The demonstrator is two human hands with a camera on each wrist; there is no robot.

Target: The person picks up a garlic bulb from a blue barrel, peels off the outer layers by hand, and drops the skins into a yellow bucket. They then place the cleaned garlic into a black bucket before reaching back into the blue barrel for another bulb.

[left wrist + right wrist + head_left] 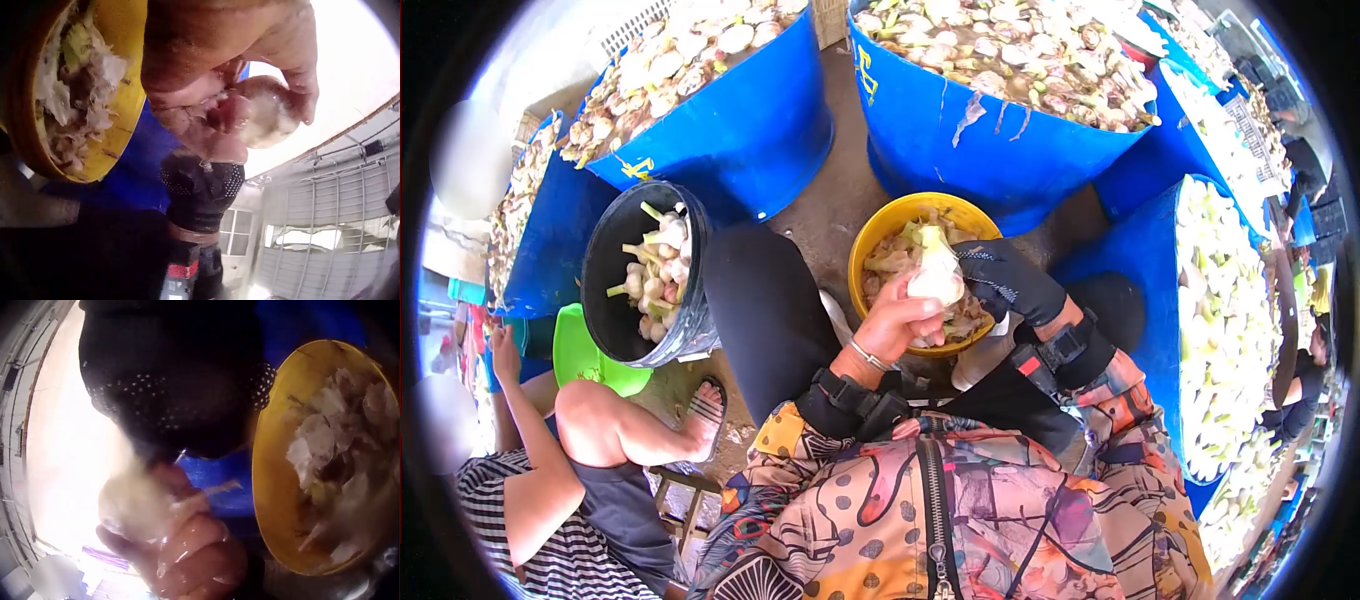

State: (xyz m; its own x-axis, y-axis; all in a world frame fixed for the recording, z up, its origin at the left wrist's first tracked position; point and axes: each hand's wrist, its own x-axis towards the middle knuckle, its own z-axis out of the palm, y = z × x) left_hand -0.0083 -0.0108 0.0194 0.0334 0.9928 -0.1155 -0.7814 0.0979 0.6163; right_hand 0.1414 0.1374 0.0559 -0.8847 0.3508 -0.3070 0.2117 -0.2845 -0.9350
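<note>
With the garlic bulb (937, 284) at the dial's centre, the head view reads as follows. My left grip (905, 318), bare, lies at seven o'clock, thumb and fingers bent round the bulb and grasping it. My right grip (1012, 285), in a black dotted glove, lies at three o'clock with its fingers against the bulb; the fingertips are hidden, so I cannot tell whether it pinches anything. Bulb and grips are seen in front of a yellow bucket (866, 243) that contains papery husks (890, 254). The left-wrist view sets this bucket at ten o'clock; the right-wrist view sets it at three.

Surroundings: at nine o'clock stands a black bucket (612, 290) part filled with whole garlic (662, 262). Beyond it, between eight and nine, is a green basin (590, 355); a seated person in a striped top (550, 530) occupies eight o'clock. Large blue barrels heaped with garlic rise at ten o'clock (730, 135) and between twelve and one (1000, 150). Just past three, a blue container (1135, 300) is piled with pale garlic (1225, 330). My patterned jacket (1020, 510) fills six o'clock.
</note>
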